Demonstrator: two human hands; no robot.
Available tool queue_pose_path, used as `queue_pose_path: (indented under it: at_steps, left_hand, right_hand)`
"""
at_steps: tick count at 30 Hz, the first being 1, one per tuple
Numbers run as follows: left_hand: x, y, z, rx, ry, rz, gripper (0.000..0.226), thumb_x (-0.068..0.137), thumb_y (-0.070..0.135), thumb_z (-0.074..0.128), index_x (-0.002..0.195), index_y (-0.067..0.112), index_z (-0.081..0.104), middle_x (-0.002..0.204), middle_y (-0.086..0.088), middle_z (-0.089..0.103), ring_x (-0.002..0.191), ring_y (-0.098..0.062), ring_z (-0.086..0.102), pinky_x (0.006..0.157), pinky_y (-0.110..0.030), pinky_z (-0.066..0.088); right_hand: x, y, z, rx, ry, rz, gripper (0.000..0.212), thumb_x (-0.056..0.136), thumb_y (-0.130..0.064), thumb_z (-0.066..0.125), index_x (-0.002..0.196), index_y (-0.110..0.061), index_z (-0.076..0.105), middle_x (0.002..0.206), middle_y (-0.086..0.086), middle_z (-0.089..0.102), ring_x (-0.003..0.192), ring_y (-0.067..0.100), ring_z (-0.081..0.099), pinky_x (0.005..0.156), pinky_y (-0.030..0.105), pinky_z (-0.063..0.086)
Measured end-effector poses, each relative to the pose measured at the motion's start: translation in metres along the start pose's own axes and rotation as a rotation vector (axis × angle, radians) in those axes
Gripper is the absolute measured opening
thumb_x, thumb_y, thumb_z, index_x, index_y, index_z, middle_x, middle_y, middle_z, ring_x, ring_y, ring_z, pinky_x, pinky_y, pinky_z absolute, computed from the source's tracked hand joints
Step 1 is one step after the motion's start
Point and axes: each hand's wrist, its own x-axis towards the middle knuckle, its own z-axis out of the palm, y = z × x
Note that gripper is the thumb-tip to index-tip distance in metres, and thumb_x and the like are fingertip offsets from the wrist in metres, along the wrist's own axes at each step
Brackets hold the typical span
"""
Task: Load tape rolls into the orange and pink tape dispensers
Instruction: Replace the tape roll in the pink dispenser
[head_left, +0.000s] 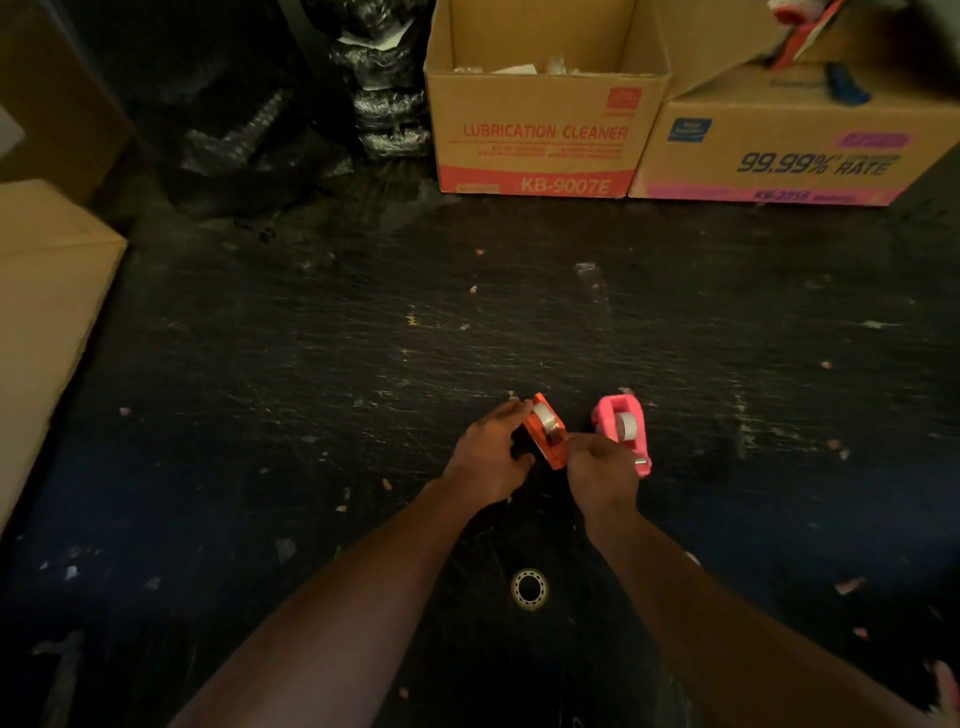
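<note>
Black and scratched, the tabletop (311, 364) carries the orange dispenser (546, 439) near its middle, well away from the boxes (545, 130) at the far edge. A white roll (544, 415) already sits inside it. The pink dispenser (626, 415) stands just beside it on the right, with its own roll (623, 426) in.

So I think the job is nearly done, and only the tape end needs fixing. The left hand (488, 457) holds the orange dispenser by its left side, fingers curled round it. The right hand (602, 467) is bunched up at its near end. It may be pinching the tape end, but I cannot tell. Next comes a gentle pull to the cutter.
</note>
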Motion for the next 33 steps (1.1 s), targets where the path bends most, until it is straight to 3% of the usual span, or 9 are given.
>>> queue_pose_path:
  at_steps: [5,9,12,18,25,28,31,33]
  left_hand:
    - [0.0011,-0.0026,0.0017,-0.006,-0.01,0.004,0.084,0.089,0.012,0.071,0.159,0.027,0.028,0.168,0.001,0.027,0.139,-0.021,0.05,0.114,-0.041,0.046]
    - [0.0019,-0.0038,0.0019,-0.003,-0.012,0.014,0.084,0.089,0.011,0.071,0.159,0.026,0.029,0.168,-0.001,0.027,0.141,-0.023,0.049,0.115,-0.042,0.045]
    - [0.0017,-0.0038,0.0023,-0.003,-0.018,0.016,0.084,0.089,0.011,0.071,0.16,0.026,0.029,0.168,0.0,0.027,0.141,-0.023,0.049,0.115,-0.042,0.044]
    - [0.0,-0.0014,-0.0022,-0.01,-0.03,0.025,0.083,0.089,0.009,0.07,0.16,0.025,0.029,0.168,-0.001,0.027,0.141,-0.022,0.048,0.116,-0.038,0.043]
    - [-0.0007,0.0009,-0.0044,-0.004,-0.032,0.019,0.083,0.089,0.008,0.07,0.159,0.026,0.029,0.168,0.0,0.026,0.139,-0.022,0.051,0.113,-0.036,0.046]
    - [-0.0003,0.0008,-0.0038,0.006,-0.038,0.02,0.082,0.09,0.008,0.069,0.16,0.026,0.029,0.169,0.0,0.025,0.14,-0.022,0.049,0.114,-0.039,0.046]
    - [0.0002,-0.0002,-0.004,0.007,-0.035,0.021,0.082,0.089,0.007,0.069,0.159,0.024,0.03,0.168,-0.001,0.026,0.14,-0.023,0.05,0.113,-0.039,0.046]
    - [0.0011,-0.001,-0.003,0.005,-0.036,0.02,0.084,0.088,0.009,0.071,0.159,0.024,0.03,0.168,-0.001,0.026,0.14,-0.023,0.05,0.113,-0.04,0.047]
  right_hand:
    - [0.0062,-0.0092,0.0007,-0.109,-0.048,0.013,0.032,0.099,-0.012,0.052,0.068,-0.02,0.057,0.077,0.005,0.06,0.077,0.021,0.056,0.079,0.042,0.051]
    - [0.0087,-0.0057,0.0017,-0.121,-0.047,0.024,0.024,0.102,-0.012,0.05,0.084,-0.012,0.067,0.083,0.008,0.062,0.067,0.016,0.053,0.059,0.029,0.043]
    - [0.008,-0.0044,0.0023,-0.074,-0.078,0.041,0.022,0.102,-0.016,0.051,0.096,-0.011,0.072,0.085,0.008,0.064,0.07,0.016,0.054,0.057,0.029,0.041]
    - [0.009,-0.0086,-0.0007,-0.019,-0.17,0.016,0.029,0.095,-0.016,0.062,0.069,-0.027,0.061,0.082,0.0,0.063,0.068,0.007,0.053,0.08,0.033,0.05]
    - [0.0068,-0.0064,-0.0024,0.144,-0.177,0.001,0.024,0.095,-0.016,0.066,0.072,-0.024,0.065,0.072,-0.006,0.063,0.065,0.006,0.057,0.063,0.021,0.047]
    - [0.0064,-0.0072,-0.0014,0.161,-0.177,0.004,0.022,0.096,-0.02,0.066,0.074,-0.021,0.066,0.073,-0.003,0.065,0.066,0.009,0.058,0.064,0.024,0.048]
    - [0.0072,-0.0082,0.0016,0.064,-0.145,0.067,0.021,0.1,-0.028,0.061,0.081,-0.018,0.066,0.087,0.008,0.068,0.075,0.017,0.057,0.077,0.037,0.049]
    - [0.0094,-0.006,0.0036,0.048,-0.119,0.066,0.02,0.1,-0.028,0.06,0.084,-0.019,0.067,0.094,0.012,0.071,0.078,0.019,0.058,0.076,0.039,0.049]
